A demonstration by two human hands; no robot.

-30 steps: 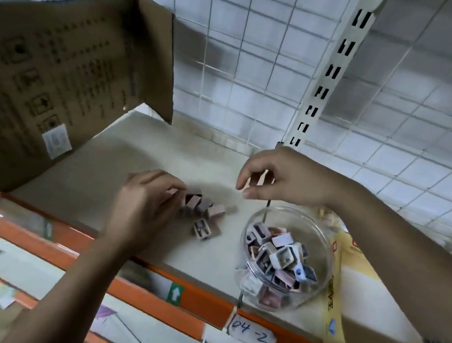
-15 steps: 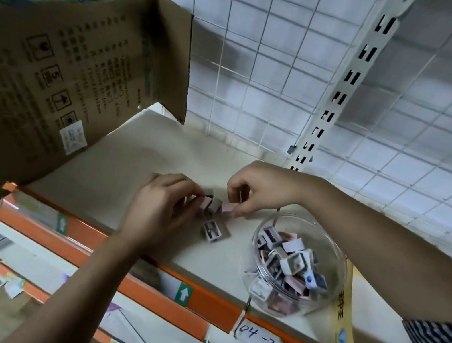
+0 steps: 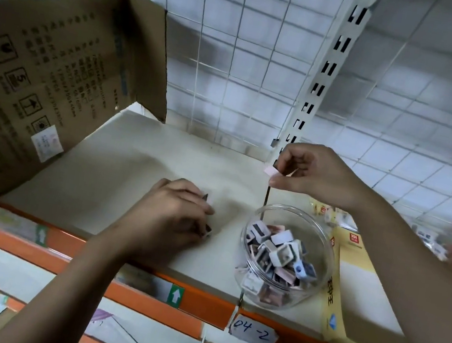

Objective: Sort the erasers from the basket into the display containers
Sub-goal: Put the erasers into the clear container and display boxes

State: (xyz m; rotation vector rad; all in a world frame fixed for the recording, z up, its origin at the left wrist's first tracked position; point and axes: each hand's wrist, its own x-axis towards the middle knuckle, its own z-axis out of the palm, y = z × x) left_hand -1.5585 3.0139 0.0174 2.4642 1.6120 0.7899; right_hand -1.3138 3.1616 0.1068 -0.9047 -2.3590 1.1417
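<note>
Far left, a torn carton (image 3: 54,74), flap hanging over the shelf (image 3: 128,172). At the shelf's front right, a clear jar (image 3: 296,209), mouth up, part filled with erasers (image 3: 279,253). Just right of it, a yellow box (image 3: 350,284), its far end cut off by the right forearm.

Above and behind the jar's rim, not touching it: the right hand (image 3: 312,171), thumb and forefinger pinching one pink eraser (image 3: 269,170), remaining fingers curled in. From that pinch, down and toward the viewer to the jar's mouth: a short drop, and by far the nearer hand for it. Long axis of the pink eraser roughly level, sticking out leftward past the fingertips; edges blurred.

Left of the jar, well apart from it: the left hand (image 3: 169,212), knuckles up, low on the shelf, fingers curled round loose erasers (image 3: 208,232). Only two corners showing beyond the fingertips. Cannot tell how many lie under the palm, nor whether lifted or only gathered against the board.

No basket in view. Prints on the erasers inside the jar too small to read.
</note>
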